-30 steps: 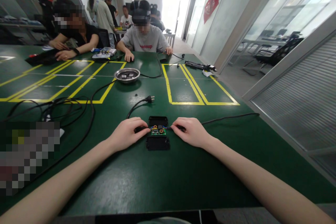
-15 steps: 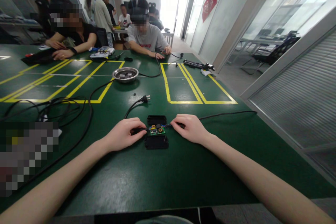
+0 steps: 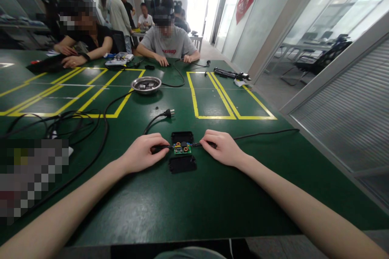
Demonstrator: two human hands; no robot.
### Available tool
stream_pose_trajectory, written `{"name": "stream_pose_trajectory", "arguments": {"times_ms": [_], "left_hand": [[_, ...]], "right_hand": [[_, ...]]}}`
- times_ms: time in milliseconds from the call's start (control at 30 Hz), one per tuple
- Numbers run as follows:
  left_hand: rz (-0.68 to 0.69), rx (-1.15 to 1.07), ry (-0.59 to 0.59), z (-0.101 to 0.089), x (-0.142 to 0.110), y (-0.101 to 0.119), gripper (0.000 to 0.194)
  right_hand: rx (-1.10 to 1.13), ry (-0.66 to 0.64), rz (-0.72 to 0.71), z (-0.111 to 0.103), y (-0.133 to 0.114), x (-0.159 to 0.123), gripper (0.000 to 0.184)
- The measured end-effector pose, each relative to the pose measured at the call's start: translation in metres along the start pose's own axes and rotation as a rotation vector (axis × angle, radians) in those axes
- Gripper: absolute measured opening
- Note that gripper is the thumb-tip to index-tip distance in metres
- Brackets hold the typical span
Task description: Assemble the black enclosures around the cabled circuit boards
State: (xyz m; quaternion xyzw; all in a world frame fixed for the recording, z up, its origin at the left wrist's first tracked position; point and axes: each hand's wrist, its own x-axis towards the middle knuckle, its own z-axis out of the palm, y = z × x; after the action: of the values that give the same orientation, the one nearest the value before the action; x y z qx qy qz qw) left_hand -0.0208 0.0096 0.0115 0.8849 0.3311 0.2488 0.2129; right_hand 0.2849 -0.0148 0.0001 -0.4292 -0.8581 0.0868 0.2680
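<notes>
Circuit board (image 3: 182, 149) sits between two black case shells (image 3: 183, 164) on the green counter (image 3: 212, 206). Left hand (image 3: 142, 151) has fingers pinching a black cable (image 3: 158, 148) at the board's left end; right hand (image 3: 223, 148) has fingers gripping a second cable (image 3: 258, 134) at its right, black plug (image 3: 167, 113) lying beyond left hand.

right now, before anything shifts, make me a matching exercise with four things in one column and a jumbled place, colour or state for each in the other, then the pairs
Column 1
1. board
2. plug
3. bowl
4. right hand

Column 2
A. silver, with metal parts in it
B. holding a cord
C. green, between two black shells
D. black, prongs pointing right

Pairs: 1-C, 2-D, 3-A, 4-B
</notes>
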Motion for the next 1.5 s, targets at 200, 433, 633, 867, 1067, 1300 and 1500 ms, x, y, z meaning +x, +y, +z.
{"name": "stream_pose_trajectory", "arguments": {"times_ms": [200, 433, 633, 867, 1067, 1300, 1500], "left_hand": [[0.077, -0.069, -0.010, -0.002, -0.005, 0.011, 0.017], [0.135, -0.086, -0.094, -0.003, -0.008, 0.014, 0.014], [0.040, -0.039, -0.110, 0.000, -0.007, 0.007, 0.014], [-0.003, -0.060, -0.043, 0.005, -0.006, 0.004, 0.015], [0.078, -0.061, -0.037, 0.005, -0.005, 0.004, 0.015], [0.141, -0.115, -0.044, 0.010, -0.005, 0.009, 0.018], [0.044, -0.124, -0.083, 0.012, -0.003, 0.014, 0.018]], "right_hand": [[0.028, 0.016, -0.095, -0.006, -0.007, -0.003, 0.035], [0.060, -0.090, -0.135, -0.001, -0.014, -0.003, 0.036], [-0.024, -0.085, -0.097, -0.001, -0.011, -0.003, 0.035], [-0.115, -0.114, 0.042, -0.008, -0.009, -0.001, 0.035], [-0.157, -0.207, -0.016, 0.000, -0.017, 0.000, 0.037], [-0.150, -0.169, -0.013, 0.012, -0.015, 0.001, 0.031], [-0.206, -0.218, 0.042, 0.011, -0.016, 0.004, 0.031]]}}
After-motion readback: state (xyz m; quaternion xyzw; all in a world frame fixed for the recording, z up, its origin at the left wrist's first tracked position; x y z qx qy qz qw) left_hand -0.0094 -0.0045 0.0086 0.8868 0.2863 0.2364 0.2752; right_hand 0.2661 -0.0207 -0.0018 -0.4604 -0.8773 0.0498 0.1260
